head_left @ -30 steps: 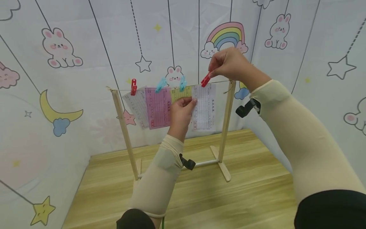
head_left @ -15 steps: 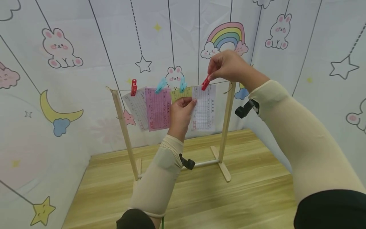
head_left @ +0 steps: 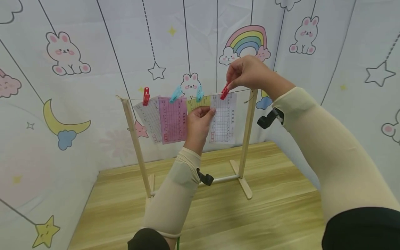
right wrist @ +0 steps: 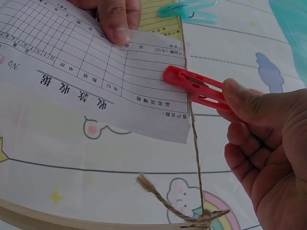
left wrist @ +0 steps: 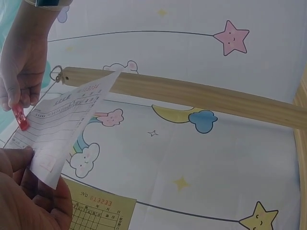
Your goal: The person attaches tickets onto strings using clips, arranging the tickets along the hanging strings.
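Note:
In the head view a white receipt slip (head_left: 224, 119) hangs at the right end of a thin twine line (head_left: 243, 91). My left hand (head_left: 198, 128) pinches its left edge between thumb and fingers. My right hand (head_left: 248, 72) pinches the handles of a red clothespin (head_left: 224, 92) from above. In the right wrist view the clothespin's nose (right wrist: 172, 76) lies over the slip's upper edge, across the twine. Left of it hang a yellow slip (head_left: 198, 101), partly hidden by my left hand, a pink slip (head_left: 172, 119) and a tilted whitish slip (head_left: 150, 118).
Two light-blue clothespins (head_left: 176, 93) and another red clothespin (head_left: 146, 96) sit on the twine. The line runs between two wooden posts (head_left: 247, 139) joined low by a white rod (head_left: 226, 178), on a wood-grain tabletop (head_left: 250, 222). A cartoon-printed backdrop (head_left: 118, 41) stands behind.
My right hand and the red clothespin have come down slightly onto the slip's top edge. The hanging slips sit slightly lower. My left hand stays nearly in place.

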A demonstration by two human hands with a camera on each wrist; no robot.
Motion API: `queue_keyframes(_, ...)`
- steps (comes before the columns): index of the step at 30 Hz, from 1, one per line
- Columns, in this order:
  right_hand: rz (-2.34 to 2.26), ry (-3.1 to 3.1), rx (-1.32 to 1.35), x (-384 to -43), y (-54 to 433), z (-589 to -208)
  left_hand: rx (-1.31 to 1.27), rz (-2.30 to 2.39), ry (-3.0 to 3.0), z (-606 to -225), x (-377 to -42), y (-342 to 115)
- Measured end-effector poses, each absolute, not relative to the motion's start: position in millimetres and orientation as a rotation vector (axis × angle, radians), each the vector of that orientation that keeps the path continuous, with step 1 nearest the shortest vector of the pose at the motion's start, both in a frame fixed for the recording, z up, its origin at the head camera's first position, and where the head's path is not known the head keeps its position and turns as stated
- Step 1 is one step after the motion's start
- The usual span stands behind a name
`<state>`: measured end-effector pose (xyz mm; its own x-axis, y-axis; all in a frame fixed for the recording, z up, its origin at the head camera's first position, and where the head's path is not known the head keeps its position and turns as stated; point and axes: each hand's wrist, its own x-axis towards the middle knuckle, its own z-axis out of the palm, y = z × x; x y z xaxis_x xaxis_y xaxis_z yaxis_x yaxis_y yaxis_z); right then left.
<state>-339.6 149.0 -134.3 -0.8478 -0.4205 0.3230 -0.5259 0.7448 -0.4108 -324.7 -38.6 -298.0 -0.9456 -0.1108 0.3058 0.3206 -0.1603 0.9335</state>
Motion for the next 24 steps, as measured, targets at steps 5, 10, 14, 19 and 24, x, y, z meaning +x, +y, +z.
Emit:
queue_keyframes(5, 0.718, -2.781, 0.762, -338.5, 150.1, -133.0, -0.224, -2.175, -1.829, -297.1, -324.4, -38.2)
queue_keyframes(10, 0.684, -2.822, 0.800, -339.3, 150.4, -132.3, -0.228, -2.162, -1.839, -297.2, -324.3, -39.0)
queue_keyframes(14, 0.617, -2.809, 0.841, -339.9, 152.7, -132.7, -0.242, -2.149, -1.864, -298.3, -325.4, -40.9)
queue_keyframes(19, 0.595, -2.780, 0.844, -339.0, 159.8, -136.4, -0.222, -2.060, -1.960, -300.5, -325.7, -44.3)
queue_keyframes(24, 0.570, -2.527, 0.826, -325.7, 168.5, -154.6, -0.251, -1.919, -2.084, -312.2, -318.1, -53.2)
